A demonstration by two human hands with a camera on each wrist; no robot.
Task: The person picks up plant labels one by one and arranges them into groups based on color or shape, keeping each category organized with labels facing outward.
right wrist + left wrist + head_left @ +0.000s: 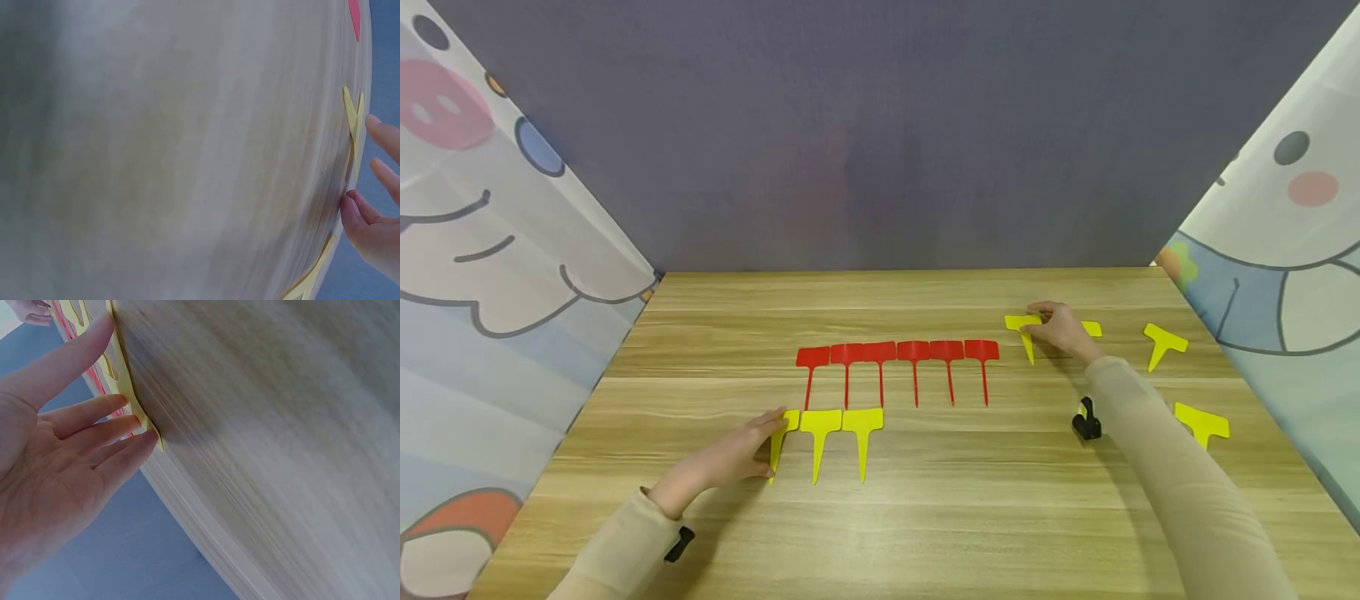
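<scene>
A row of several red T-shaped plant labels point(913, 352) lies along the middle of the table. Below its left end, three yellow plant labels lie side by side, the middle one point(822, 422) and the right one point(862, 422) in plain sight. My left hand point(741, 450) touches the leftmost yellow label point(791, 421) with fairly straight fingers point(119, 437) at its head and the thumb at its stem. Right of the red row, my right hand point(1060, 329) pinches another yellow label point(1018, 322) near the right side of its head; the fingers partly cover it.
More yellow labels lie to the right: one partly behind the right hand point(1092, 328), one farther right point(1165, 340), and one beside the right sleeve point(1204, 419). A grey wall point(880, 167) stands behind the wooden table point(925, 533), with printed curtains at both sides.
</scene>
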